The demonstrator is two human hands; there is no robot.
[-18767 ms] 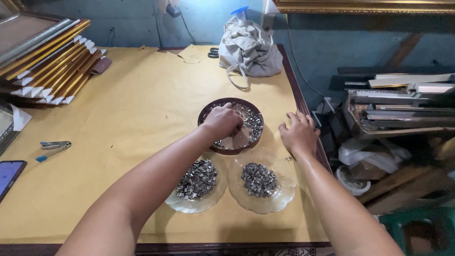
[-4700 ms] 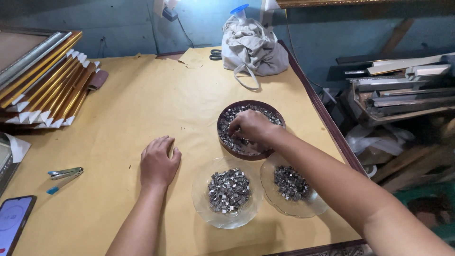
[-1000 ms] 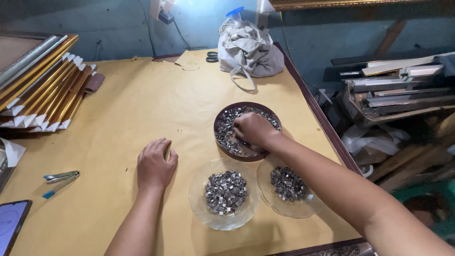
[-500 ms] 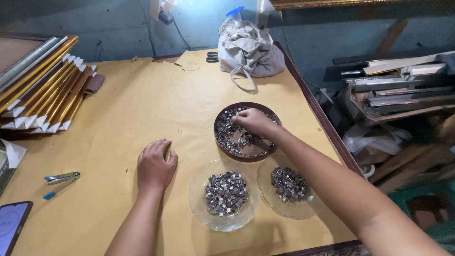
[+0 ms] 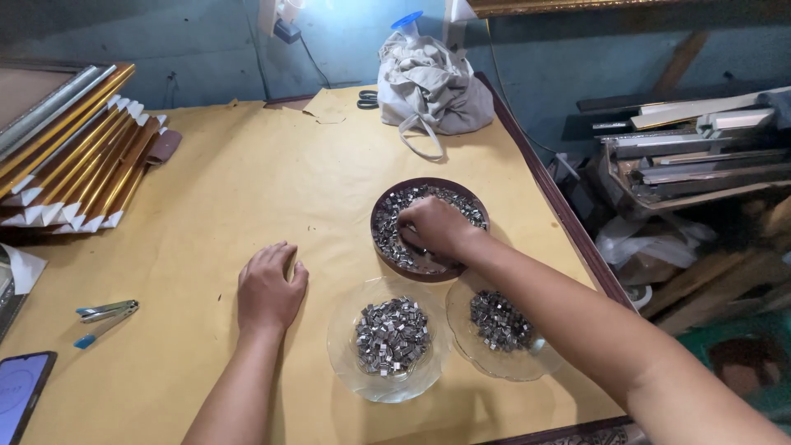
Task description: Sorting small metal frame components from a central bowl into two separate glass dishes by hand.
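My right hand (image 5: 432, 228) reaches into a round dark brown dish (image 5: 386, 210) full of small shiny metal pieces, fingers curled down among them. I cannot tell whether it grips any. My left hand (image 5: 269, 290) rests flat on the yellow paper-covered table (image 5: 239, 181), fingers loosely together, holding nothing. Nearer to me stand two clear glass bowls: the left glass bowl (image 5: 346, 363) and the right glass bowl (image 5: 470, 346), each with a heap of the same metal pieces.
Gold and silver frame mouldings (image 5: 70, 152) lie stacked at the far left. A grey cloth bag (image 5: 432, 82) sits at the table's back edge. A metal clip and blue pen (image 5: 103, 317) and a phone (image 5: 21, 395) lie at the left. More mouldings (image 5: 700, 156) are piled beside the table on the right.
My right hand has shifted slightly left and deeper into the brown dish. My left hand stays flat on the table.
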